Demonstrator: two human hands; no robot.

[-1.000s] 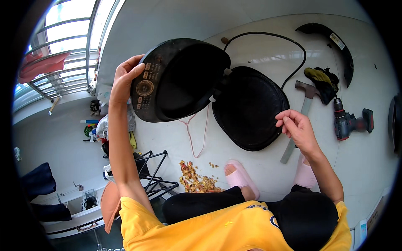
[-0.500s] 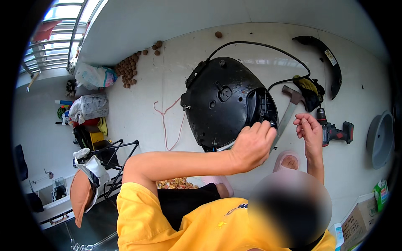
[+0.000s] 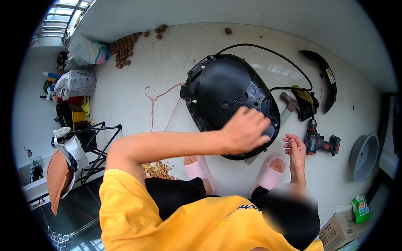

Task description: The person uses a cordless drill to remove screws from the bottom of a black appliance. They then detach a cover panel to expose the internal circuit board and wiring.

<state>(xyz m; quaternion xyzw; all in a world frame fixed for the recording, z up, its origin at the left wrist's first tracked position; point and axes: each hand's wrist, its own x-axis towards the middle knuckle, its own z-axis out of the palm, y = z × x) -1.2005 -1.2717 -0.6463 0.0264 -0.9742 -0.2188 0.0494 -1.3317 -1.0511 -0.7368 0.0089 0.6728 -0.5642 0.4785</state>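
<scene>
A large rounded black plastic appliance housing lies on the floor in front of me, with a black cord looping from its far side. My left hand is over its near right part, fingers stretched and thumb apart, holding nothing I can see. Whether it touches the housing I cannot tell. My right hand is just right of the housing, nearest the cordless drill. Its fingers are curled together, and anything between them is too small to make out. A hammer lies partly hidden beside the housing.
Gloves and a curved black part lie at far right, a grey basin farther right. Left are a pink wire hanger, brown round balls and a folding stool frame. Pink slippers are near me.
My left hand has lifted off the housing's right edge, and its bunched fingers have spread. My right hand stays beside the housing with fingers curled. The view has shifted a little.
</scene>
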